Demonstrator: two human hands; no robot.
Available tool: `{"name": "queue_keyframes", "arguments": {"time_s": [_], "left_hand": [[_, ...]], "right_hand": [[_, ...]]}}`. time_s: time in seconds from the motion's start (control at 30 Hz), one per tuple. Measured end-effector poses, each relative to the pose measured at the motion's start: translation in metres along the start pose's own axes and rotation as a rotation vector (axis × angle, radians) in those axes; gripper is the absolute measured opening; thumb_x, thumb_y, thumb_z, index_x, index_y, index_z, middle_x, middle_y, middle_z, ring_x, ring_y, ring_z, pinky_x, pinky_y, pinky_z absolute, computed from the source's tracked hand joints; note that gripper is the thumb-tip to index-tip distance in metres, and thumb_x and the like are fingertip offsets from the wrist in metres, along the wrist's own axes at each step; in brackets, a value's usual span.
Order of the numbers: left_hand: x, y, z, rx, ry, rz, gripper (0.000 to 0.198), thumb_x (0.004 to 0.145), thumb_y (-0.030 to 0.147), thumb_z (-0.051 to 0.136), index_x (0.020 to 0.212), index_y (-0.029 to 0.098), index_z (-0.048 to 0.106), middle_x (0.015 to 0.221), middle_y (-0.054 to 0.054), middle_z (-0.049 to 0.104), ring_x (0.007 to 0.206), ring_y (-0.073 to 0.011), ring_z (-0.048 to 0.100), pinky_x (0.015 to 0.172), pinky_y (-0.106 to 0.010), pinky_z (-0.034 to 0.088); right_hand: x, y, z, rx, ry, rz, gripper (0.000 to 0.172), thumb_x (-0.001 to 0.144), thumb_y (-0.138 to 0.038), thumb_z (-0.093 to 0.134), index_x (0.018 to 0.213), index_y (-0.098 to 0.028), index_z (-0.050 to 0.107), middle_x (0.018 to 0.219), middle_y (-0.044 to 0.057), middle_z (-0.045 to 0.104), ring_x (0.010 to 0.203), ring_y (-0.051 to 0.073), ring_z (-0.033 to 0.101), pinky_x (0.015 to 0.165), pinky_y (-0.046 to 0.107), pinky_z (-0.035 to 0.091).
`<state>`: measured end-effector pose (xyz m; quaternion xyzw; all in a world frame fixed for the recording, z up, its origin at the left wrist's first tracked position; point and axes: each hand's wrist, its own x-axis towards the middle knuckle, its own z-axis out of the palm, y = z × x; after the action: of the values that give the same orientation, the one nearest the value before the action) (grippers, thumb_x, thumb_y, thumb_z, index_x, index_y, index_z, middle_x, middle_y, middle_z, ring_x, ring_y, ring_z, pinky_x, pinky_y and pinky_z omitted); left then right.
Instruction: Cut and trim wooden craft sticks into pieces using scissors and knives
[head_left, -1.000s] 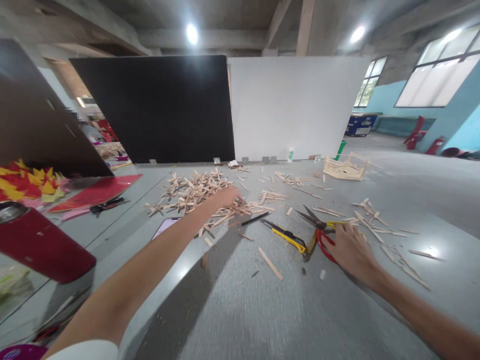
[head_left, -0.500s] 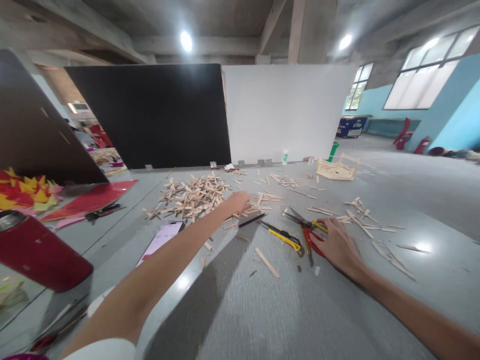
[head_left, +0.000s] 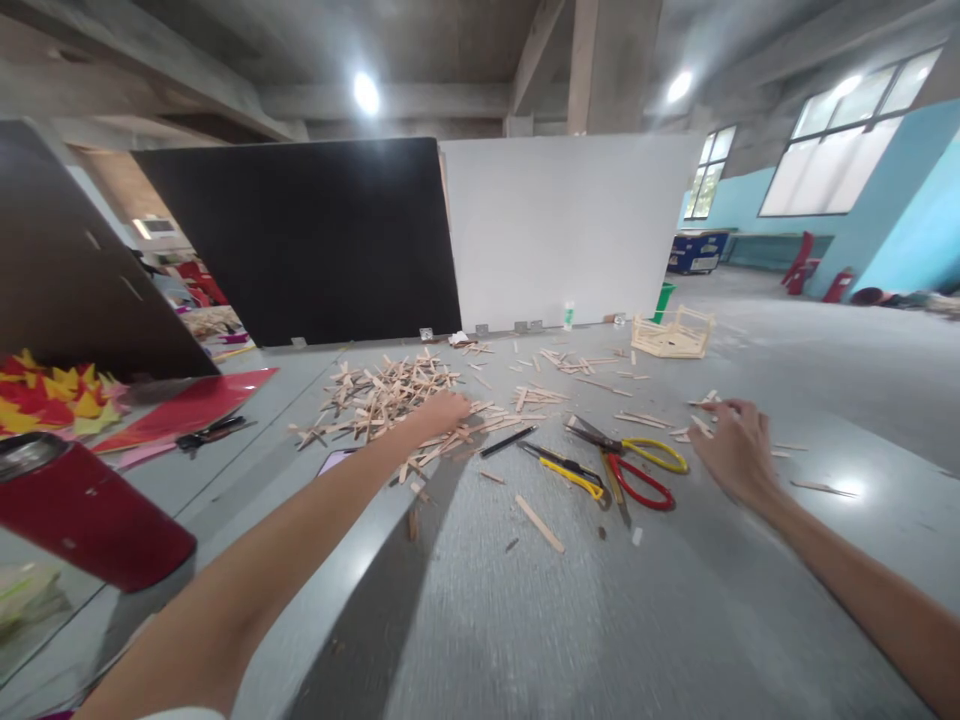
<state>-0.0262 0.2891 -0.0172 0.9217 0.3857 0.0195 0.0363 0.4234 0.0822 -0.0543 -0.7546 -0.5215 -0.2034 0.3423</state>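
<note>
My left hand (head_left: 448,410) rests at the right edge of a pile of wooden craft sticks (head_left: 375,400). Its fingers point down among the sticks, and their tips are hidden. My right hand (head_left: 739,442) is over a looser group of sticks at the right, fingers and thumb apart, with no stick visibly gripped. Left of it lies a pair of scissors (head_left: 628,448) with one yellow and one red handle. Between the hands are a yellow and black utility knife (head_left: 571,476), a black pen (head_left: 508,441) and a single craft stick (head_left: 540,523).
At the back stand a small frame built of sticks (head_left: 673,335), a small white bottle (head_left: 568,316) and black and white boards (head_left: 555,230). A red flask (head_left: 97,515), red paper (head_left: 187,408) and yellow-red paper shapes (head_left: 56,395) are at the left. A phone (head_left: 336,460) lies partly behind my left arm.
My right hand has left the scissors and moved right to the loose sticks. My left hand has shifted left, closer to the pile, and its forearm now covers most of the phone.
</note>
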Motion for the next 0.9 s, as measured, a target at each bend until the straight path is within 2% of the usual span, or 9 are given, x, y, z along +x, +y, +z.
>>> {"name": "queue_keyframes", "arguments": {"time_s": [0.1, 0.27, 0.4, 0.57, 0.7, 0.8, 0.9], "left_hand": [[-0.005, -0.003, -0.008, -0.16, 0.01, -0.08, 0.039, 0.11, 0.039, 0.075, 0.142, 0.019, 0.068, 0.144, -0.013, 0.069, 0.12, -0.0289, 0.073, 0.101, -0.05, 0.064], [-0.008, 0.001, -0.024, -0.517, 0.079, -0.206, 0.04, 0.109, 0.04, 0.075, 0.143, 0.019, 0.068, 0.142, -0.012, 0.069, 0.119, -0.0288, 0.073, 0.1, -0.05, 0.065], [-0.02, 0.022, -0.027, -0.814, 0.163, -0.267, 0.041, 0.11, 0.04, 0.075, 0.143, 0.019, 0.067, 0.142, -0.012, 0.07, 0.118, -0.0287, 0.074, 0.099, -0.05, 0.065], [-0.057, 0.059, -0.019, -1.052, 0.216, -0.248, 0.04, 0.11, 0.042, 0.074, 0.142, 0.018, 0.068, 0.139, -0.012, 0.071, 0.116, -0.0279, 0.074, 0.097, -0.049, 0.066], [-0.076, 0.069, -0.012, -1.022, 0.178, -0.245, 0.037, 0.111, 0.042, 0.072, 0.14, 0.019, 0.069, 0.138, -0.012, 0.071, 0.113, -0.0265, 0.075, 0.096, -0.047, 0.066], [-0.071, 0.057, -0.009, -0.861, 0.144, -0.276, 0.032, 0.112, 0.04, 0.071, 0.137, 0.021, 0.071, 0.139, -0.012, 0.071, 0.113, -0.0254, 0.074, 0.097, -0.045, 0.066], [-0.057, 0.039, -0.005, -0.638, 0.162, -0.297, 0.039, 0.11, 0.04, 0.075, 0.142, 0.019, 0.069, 0.142, -0.012, 0.07, 0.119, -0.0287, 0.073, 0.1, -0.05, 0.065]], "right_hand": [[-0.001, 0.004, 0.001, -0.045, 0.057, -0.048, 0.043, 0.095, -0.026, 0.055, 0.129, -0.008, 0.073, 0.138, 0.031, 0.061, 0.135, 0.051, 0.054, 0.109, 0.072, 0.047], [-0.012, -0.019, 0.007, -0.056, 0.087, -0.308, 0.036, 0.102, -0.022, 0.059, 0.135, -0.014, 0.069, 0.147, 0.026, 0.057, 0.142, 0.045, 0.054, 0.118, 0.068, 0.046], [-0.02, -0.031, 0.009, -0.051, 0.075, -0.538, 0.038, 0.098, -0.014, 0.064, 0.135, -0.021, 0.069, 0.148, 0.02, 0.061, 0.142, 0.041, 0.057, 0.124, 0.068, 0.043], [-0.02, -0.028, 0.011, -0.049, 0.073, -0.665, 0.042, 0.096, -0.011, 0.064, 0.136, -0.023, 0.068, 0.147, 0.02, 0.062, 0.141, 0.041, 0.058, 0.122, 0.071, 0.045], [-0.016, -0.026, 0.015, -0.031, 0.042, -0.714, 0.047, 0.093, -0.011, 0.064, 0.138, -0.024, 0.07, 0.147, 0.019, 0.064, 0.142, 0.041, 0.057, 0.123, 0.07, 0.044], [-0.015, -0.027, 0.018, -0.024, 0.046, -0.734, 0.045, 0.096, -0.011, 0.063, 0.138, -0.023, 0.07, 0.148, 0.019, 0.063, 0.142, 0.041, 0.058, 0.121, 0.067, 0.047], [-0.016, -0.027, 0.018, -0.035, 0.065, -0.754, 0.039, 0.099, -0.012, 0.061, 0.136, -0.021, 0.07, 0.148, 0.022, 0.061, 0.141, 0.041, 0.058, 0.119, 0.064, 0.05]]}}
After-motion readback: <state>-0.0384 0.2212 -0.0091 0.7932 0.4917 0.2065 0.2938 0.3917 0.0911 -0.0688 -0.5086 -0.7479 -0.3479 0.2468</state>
